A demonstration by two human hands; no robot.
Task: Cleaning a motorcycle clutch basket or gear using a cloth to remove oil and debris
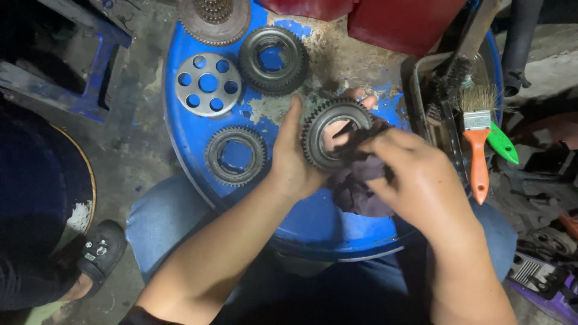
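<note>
Left hand (295,159) grips the gear (335,133), right hand (415,174) pinches a dark rag (358,189) against it — I'd turn the gear slowly so the rag reaches every tooth.

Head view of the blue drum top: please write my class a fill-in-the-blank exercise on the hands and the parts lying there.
1. The left hand holds a toothed ____ upright.
2. The right hand presses a dark ____ against the gear.
3. The drilled round plate lies on a drum top painted ____.
4. The paintbrush at the right has an ____ handle.

Missing words: gear; rag; blue; orange
</note>
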